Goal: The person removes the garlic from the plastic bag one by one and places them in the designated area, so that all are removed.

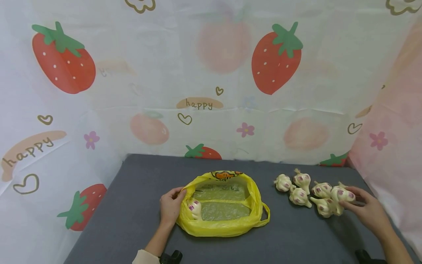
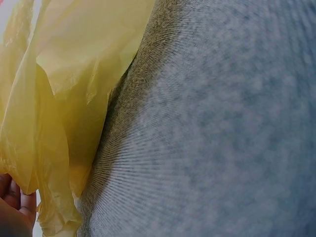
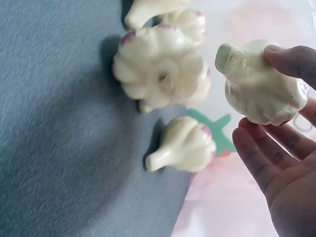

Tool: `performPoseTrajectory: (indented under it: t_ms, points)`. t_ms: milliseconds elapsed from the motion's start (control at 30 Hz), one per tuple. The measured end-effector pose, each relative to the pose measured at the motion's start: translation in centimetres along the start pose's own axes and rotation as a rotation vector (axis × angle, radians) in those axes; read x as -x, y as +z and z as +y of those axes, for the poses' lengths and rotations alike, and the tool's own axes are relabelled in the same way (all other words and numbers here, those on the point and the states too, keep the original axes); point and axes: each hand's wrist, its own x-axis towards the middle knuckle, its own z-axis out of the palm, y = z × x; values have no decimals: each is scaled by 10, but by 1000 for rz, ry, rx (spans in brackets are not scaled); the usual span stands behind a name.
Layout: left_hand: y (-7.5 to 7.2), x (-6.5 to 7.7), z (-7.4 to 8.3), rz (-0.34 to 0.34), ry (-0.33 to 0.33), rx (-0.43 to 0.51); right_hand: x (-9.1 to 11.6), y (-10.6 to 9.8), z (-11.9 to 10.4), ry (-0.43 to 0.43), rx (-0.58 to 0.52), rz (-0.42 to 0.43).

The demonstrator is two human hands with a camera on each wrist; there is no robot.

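A yellow plastic bag (image 1: 221, 227) lies with its mouth spread wide on the dark table. Inside it, near the left side, rests one garlic bulb (image 1: 195, 209). My left hand (image 1: 171, 207) pinches the bag's left rim between thumb and fingers; in the left wrist view, the yellow plastic (image 2: 89, 98) hangs beside the fingertips. To the right, my right hand (image 1: 370, 211) grips another garlic bulb (image 3: 264, 84) between thumb and fingers, raised off the table in the right wrist view. Several more garlic bulbs (image 1: 300, 197) lie close to that hand, some touching each other.
The dark grey table (image 1: 148, 172) ends at a white cloth backdrop (image 1: 158, 80) printed with strawberries, which also rises along the left side. A pink cloth (image 1: 395, 154) borders the right edge. One bag handle loop (image 1: 266, 216) sticks out to the right.
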Motion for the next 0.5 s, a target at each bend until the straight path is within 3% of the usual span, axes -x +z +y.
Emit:
performPoseTrajectory:
  t_ms: [300,500]
  points:
    - [0,1,1,-2,9,-7,4,-5,16,25,86,-15]
    - [0,0,0,-1,17,-4,8,-4,27,39,100,23]
